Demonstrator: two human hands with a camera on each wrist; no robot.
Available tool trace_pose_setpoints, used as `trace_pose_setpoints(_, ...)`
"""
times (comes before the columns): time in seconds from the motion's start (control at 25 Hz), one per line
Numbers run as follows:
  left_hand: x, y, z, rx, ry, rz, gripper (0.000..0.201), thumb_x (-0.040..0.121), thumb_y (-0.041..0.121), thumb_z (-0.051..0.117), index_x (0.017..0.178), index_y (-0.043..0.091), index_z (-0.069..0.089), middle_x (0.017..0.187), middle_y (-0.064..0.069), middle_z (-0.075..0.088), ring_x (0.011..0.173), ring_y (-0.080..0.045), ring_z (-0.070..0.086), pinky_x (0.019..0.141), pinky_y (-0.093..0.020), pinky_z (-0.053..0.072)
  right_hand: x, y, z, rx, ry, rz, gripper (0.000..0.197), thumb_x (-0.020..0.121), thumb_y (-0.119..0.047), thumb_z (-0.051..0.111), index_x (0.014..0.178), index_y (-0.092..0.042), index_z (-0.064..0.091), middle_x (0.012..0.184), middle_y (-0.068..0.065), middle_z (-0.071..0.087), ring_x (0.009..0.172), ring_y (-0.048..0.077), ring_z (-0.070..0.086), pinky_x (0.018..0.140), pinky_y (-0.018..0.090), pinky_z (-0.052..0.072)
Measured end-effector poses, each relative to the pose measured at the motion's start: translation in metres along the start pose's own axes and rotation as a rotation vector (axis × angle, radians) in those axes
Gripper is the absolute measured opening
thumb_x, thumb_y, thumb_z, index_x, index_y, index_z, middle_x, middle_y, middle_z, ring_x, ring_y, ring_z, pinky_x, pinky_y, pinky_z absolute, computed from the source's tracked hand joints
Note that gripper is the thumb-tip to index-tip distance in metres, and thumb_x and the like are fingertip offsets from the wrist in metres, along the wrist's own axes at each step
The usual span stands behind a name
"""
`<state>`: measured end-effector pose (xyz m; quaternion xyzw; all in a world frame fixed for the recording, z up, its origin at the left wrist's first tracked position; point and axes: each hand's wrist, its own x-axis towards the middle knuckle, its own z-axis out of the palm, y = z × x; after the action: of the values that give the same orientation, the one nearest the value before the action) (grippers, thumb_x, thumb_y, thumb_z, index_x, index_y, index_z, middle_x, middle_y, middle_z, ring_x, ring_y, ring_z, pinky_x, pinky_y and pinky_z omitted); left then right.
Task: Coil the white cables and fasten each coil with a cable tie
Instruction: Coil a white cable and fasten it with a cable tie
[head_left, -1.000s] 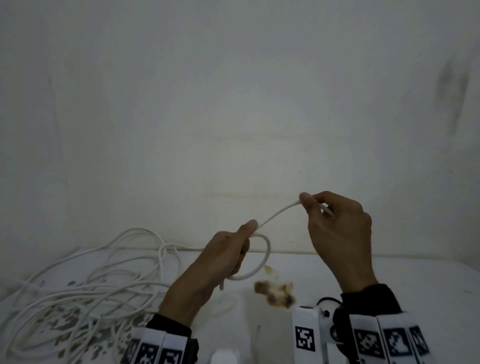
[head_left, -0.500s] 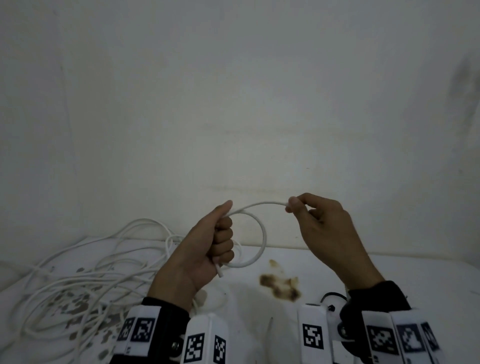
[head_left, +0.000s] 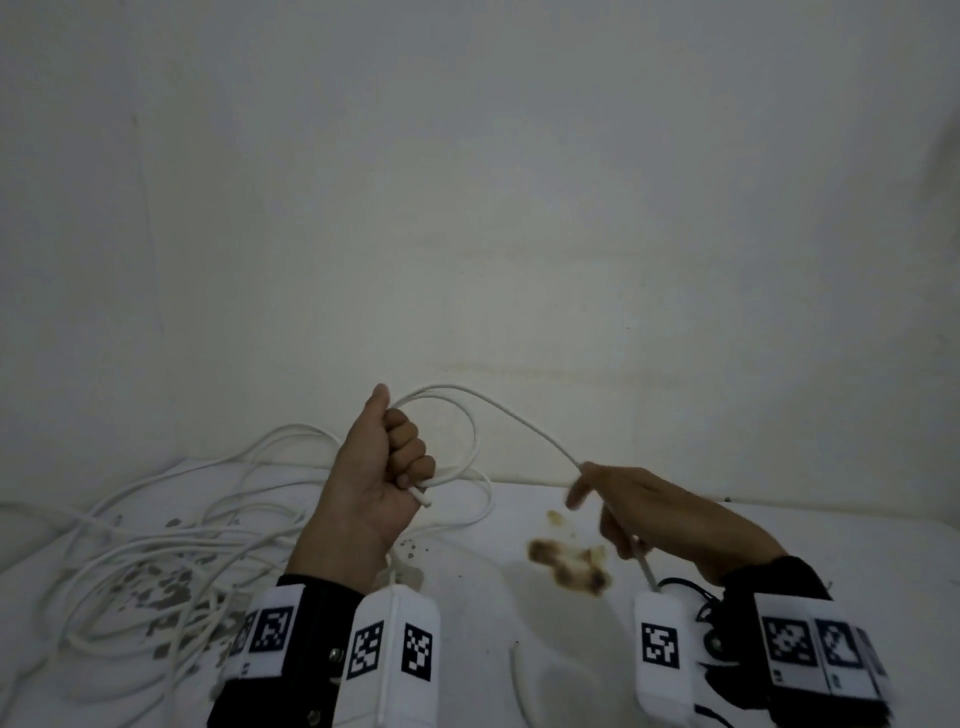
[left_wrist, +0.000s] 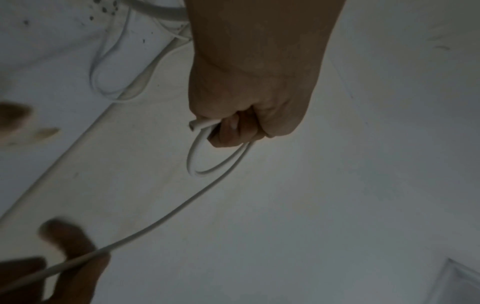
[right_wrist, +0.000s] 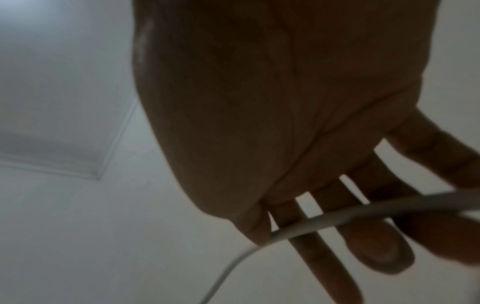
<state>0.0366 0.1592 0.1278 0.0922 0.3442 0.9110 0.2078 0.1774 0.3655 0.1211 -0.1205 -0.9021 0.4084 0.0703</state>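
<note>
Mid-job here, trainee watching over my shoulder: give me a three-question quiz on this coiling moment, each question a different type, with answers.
1. True or false: the left hand grips a small loop of the white cable, its cut end poking out below the fist.
2. Multiple choice: where does the cable run from the loop? A) straight down to the table; B) across to the right hand; C) up the wall.
3. Fill in: the loose heap of cable lies on the table on the person's ___ side.

Key: 1 true; 2 B; 3 left. In the right wrist view the cable crosses the fingers; how firmly they hold it is unclear.
</note>
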Motion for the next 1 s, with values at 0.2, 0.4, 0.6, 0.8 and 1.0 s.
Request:
trace_pose_setpoints(0.2,0.006,-0.002,-0.009,-0.112,-0.007,0.047,0.048,0.102,0.042,0.042,0.061,0.025,0.024,0.040,0.009,0.018,0.028,-0.006,0.016,0.032,-0.018,0.015,0.004,-0.015,0.014,-0.190,0.178,-0.115,0.048,0.100,-0.053,0.045,0.074,-0.019,0.069,0.043,-0.017,0.052,0.041,0.003,0.046,0.051,0.021,0.041)
trace_pose_setpoints(0.4,0.004,-0.006,-0.006,-0.225,-0.090,0.054,0.039,0.098,0.026,0.041,0.061,0.023,0.030,0.045,0.009,0.023,0.033,-0.006,0.021,0.033,-0.020,0.025,0.005,-0.047,0.057,-0.614,0.173,-0.128,0.042,0.096,-0.054,0.049,0.088,-0.021,0.074,0.087,0.000,0.072,0.082,0.020,0.066,0.070,0.029,0.050)
trace_pose_setpoints(0.6,-0.005,-0.023,0.013,0.110,-0.075,0.049,0.040,0.103,0.031,0.039,0.065,0.022,0.030,0.044,0.007,0.026,0.035,-0.008,0.025,0.037,-0.020,0.029,-0.012,-0.070,0.073,-0.811,0.138,-0.227,0.034,0.100,-0.044,0.046,0.077,-0.018,0.044,0.089,0.008,0.057,0.076,0.024,0.047,0.069,0.030,0.034)
trace_pose_setpoints(0.8,-0.019,-0.034,0.026,0.514,-0.024,0.142,0.045,0.106,0.039,0.035,0.075,0.010,0.050,0.051,-0.001,0.055,0.053,-0.019,0.056,0.045,-0.028,0.050,-0.038,-0.087,0.073,-0.762,-0.093,-0.240,0.010,0.095,-0.016,0.051,0.090,-0.014,0.042,0.084,0.000,0.041,0.079,0.019,0.045,0.059,0.026,0.035)
trace_pose_setpoints(1.0,-0.018,-0.021,0.018,0.424,0.033,0.174,0.039,0.106,0.040,0.033,0.087,0.010,0.048,0.054,-0.003,0.057,0.048,-0.018,0.064,0.042,-0.029,0.052,-0.042,-0.087,0.062,-0.713,-0.118,-0.228,0.018,0.098,-0.018,0.051,0.115,-0.012,0.047,0.111,0.006,0.053,0.080,0.017,0.048,0.066,0.031,0.045)
